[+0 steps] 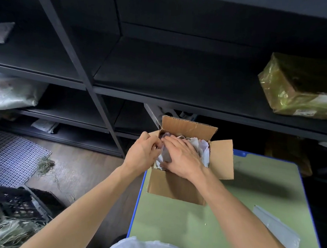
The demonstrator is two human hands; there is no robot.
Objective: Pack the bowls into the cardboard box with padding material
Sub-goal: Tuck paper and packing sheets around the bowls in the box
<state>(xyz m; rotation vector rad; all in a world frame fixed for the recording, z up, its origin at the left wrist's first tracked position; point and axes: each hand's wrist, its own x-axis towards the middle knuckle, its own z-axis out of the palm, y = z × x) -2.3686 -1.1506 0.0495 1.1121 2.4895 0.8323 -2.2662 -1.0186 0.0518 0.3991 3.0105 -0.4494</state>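
An open cardboard box [175, 186] stands at the far left corner of a green table [200, 223], its flaps spread outward. Crumpled white padding paper [199, 147] fills the box to the top. No bowl shows; anything under the paper is hidden. My right hand [181, 156] lies flat on the paper with straight fingers, pressing it down. My left hand [143, 151] is at the box's left rim, its curled fingers pinching the paper there.
A flat white sheet [278, 234] lies on the table's right side. Black metal shelving [124, 63] rises behind the box, holding a plastic-wrapped parcel [304, 87] at right. On the floor at left are a white grid mat [7, 155], a black crate [17, 202] and loose straw.
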